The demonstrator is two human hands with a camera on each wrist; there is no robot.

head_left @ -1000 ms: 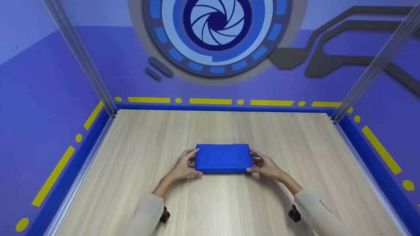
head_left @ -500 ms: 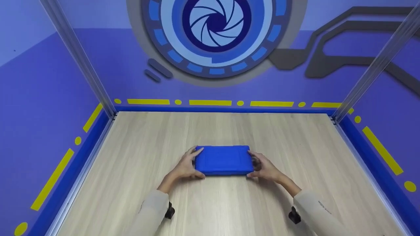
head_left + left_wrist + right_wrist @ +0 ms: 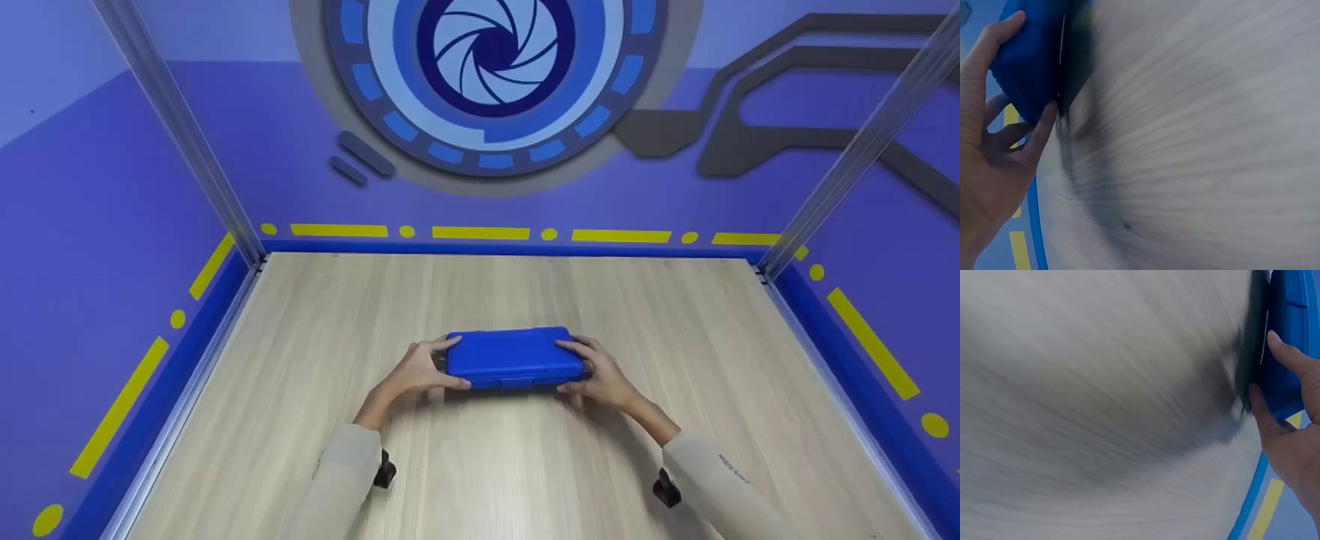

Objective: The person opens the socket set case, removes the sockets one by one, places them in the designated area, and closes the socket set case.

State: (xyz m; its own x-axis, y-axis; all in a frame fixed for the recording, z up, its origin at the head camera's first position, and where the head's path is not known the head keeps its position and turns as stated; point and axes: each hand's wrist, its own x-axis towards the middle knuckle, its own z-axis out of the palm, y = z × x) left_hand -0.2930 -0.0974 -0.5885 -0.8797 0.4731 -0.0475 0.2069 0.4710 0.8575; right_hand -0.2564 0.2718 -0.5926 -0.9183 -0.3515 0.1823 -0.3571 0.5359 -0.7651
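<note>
A flat blue plastic case (image 3: 516,357) with rounded corners is held between both hands, its lid closed and its front edge with a latch-like tab facing the person. My left hand (image 3: 418,369) grips its left end, thumb at the near corner and a finger over the top edge. At the other end my right hand (image 3: 606,376) grips it likewise, a finger lying on the top face. Both wrist views show fingertips at the edge of the blue case (image 3: 1027,56), beside a dark strip along its underside. The case tilts slightly, its right side turned.
A pale wood-grain table (image 3: 480,465) lies below the hands. Blue-purple printed panels (image 3: 480,202) with yellow dashes stand at the back and both sides, joined by metal posts (image 3: 187,127). Black wrist devices (image 3: 385,470) sit under the beige sleeves.
The case has tilted so more of its front edge shows, and its right end has turned slightly. The right hand's finger has moved onto the top face. Both hands keep hold.
</note>
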